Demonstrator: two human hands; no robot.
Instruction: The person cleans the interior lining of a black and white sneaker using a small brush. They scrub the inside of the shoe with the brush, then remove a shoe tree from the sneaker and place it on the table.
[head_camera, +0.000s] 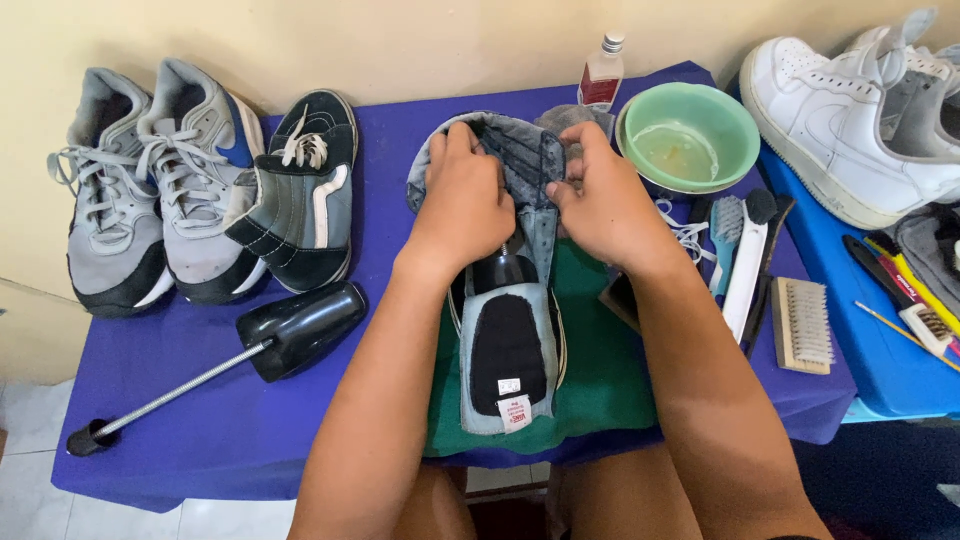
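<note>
A grey and black sneaker (505, 350) lies on a green cloth (600, 370) in the middle of the table, its tongue pulled out toward me. My left hand (462, 200) grips the left side of the shoe's opening. On the right side, my right hand (598, 205) holds the upper. Both hands spread the shoe apart. A black shoe tree (500, 270) shows inside the shoe between my wrists.
A blue cloth (200, 420) covers the table. A second black shoe tree with a metal rod (270, 335), a matching sneaker (300, 205) and a grey pair (150, 190) lie left. A green bowl (688, 135), small bottle (602, 72), brushes (745, 250) and white sneakers (860, 110) sit right.
</note>
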